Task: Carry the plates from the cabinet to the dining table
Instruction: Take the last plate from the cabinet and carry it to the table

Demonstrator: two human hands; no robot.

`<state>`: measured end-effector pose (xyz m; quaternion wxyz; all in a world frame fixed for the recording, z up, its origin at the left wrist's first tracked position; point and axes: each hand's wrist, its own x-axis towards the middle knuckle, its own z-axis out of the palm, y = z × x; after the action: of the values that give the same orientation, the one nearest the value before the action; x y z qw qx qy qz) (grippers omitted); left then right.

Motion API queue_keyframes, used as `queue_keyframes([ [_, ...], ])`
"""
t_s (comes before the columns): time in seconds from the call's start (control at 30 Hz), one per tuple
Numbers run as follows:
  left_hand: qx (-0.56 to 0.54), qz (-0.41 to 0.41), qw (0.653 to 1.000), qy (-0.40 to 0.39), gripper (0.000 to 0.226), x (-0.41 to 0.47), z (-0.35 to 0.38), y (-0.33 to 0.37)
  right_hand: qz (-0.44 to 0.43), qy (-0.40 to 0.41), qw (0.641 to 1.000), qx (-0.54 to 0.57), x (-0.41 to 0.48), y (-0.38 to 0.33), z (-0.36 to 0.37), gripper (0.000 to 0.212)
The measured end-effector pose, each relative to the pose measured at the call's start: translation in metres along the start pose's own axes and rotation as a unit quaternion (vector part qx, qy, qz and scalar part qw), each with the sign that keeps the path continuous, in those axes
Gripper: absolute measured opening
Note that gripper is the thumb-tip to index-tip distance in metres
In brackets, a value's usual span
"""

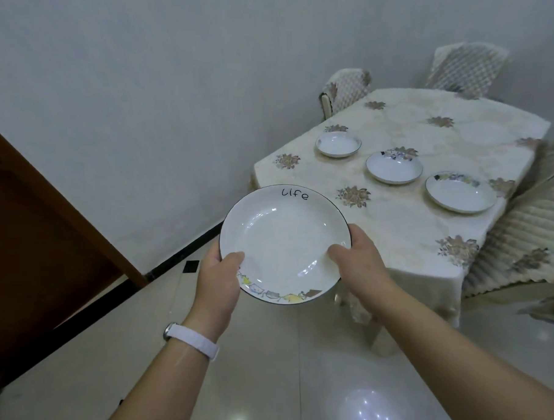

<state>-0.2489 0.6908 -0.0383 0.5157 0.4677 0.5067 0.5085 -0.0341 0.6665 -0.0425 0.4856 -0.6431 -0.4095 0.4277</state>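
Held the stiff, breakable, likely slippery plate (pixel 285 241) by opposite rims, left hand (pixel 220 282) and right hand (pixel 359 263) fingers pinching it.

From my feed, the fingers of both the left hand (pixel 220 283) and right hand (pixel 357 263) disappear under the plate (pixel 285 241). The table (pixel 406 229) hides its own legs under the cloth, and the right-side chair (pixel 530 230) runs off frame.

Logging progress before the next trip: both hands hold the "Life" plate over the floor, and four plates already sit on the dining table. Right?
Not quite. The head view shows three plates on the dining table, not four. The rest stands: left hand and right hand hold the "Life" plate over the floor.
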Motion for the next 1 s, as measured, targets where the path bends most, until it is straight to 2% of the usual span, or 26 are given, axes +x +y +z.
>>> queue_keyframes([
  [0.23,-0.006,0.001,0.999,-0.034,0.035,0.066,0.012,-0.003,-0.004,0.008,1.000,0.015,0.058,-0.007,0.006,0.025],
  [0.37,-0.012,-0.015,0.999,-0.047,0.036,0.117,0.013,-0.016,0.005,0.025,1.000,-0.007,0.100,-0.004,0.018,0.033],
  [0.67,-0.018,-0.042,0.991,-0.129,0.040,0.272,-0.005,-0.031,0.032,0.102,0.994,-0.007,0.205,-0.019,0.083,0.038],
  [1.0,0.005,-0.049,0.974,-0.222,0.038,0.433,-0.023,-0.011,0.063,0.185,0.981,-0.015,0.306,-0.050,0.150,0.030],
])
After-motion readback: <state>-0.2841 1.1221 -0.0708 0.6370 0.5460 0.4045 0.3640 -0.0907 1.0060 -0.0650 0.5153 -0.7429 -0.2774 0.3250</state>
